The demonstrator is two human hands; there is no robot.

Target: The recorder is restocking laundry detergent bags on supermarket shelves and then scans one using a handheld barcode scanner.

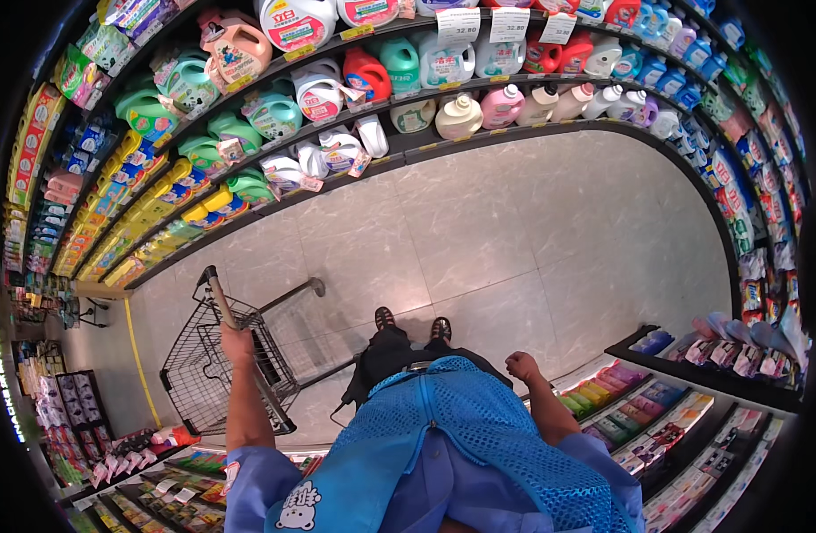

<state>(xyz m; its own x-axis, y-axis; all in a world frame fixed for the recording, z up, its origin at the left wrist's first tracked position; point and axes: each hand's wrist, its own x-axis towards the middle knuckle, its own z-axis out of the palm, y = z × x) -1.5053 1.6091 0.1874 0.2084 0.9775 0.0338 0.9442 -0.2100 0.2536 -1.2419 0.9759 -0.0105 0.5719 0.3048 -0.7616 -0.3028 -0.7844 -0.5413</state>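
My left hand (236,343) is closed around the handle bar (222,306) of a wire shopping cart (211,373), which stands at my left side. The cart's dark wire basket points away to the left, and its long lower frame bars reach over the floor towards my feet. At my right side hangs my right hand (522,367), its fingers curled in, with nothing seen in it. It is nearest to a low shelf of colourful packets (598,393). I wear a blue mesh vest (448,400) and dark sandals (441,328).
Curved shelves of laundry detergent bottles (459,114) line the far side of the tiled floor (474,220). More shelves with bagged detergent (731,193) stand at the right. A dark-edged end display (707,373) juts in at lower right. A yellow floor line (141,363) runs beyond the cart.
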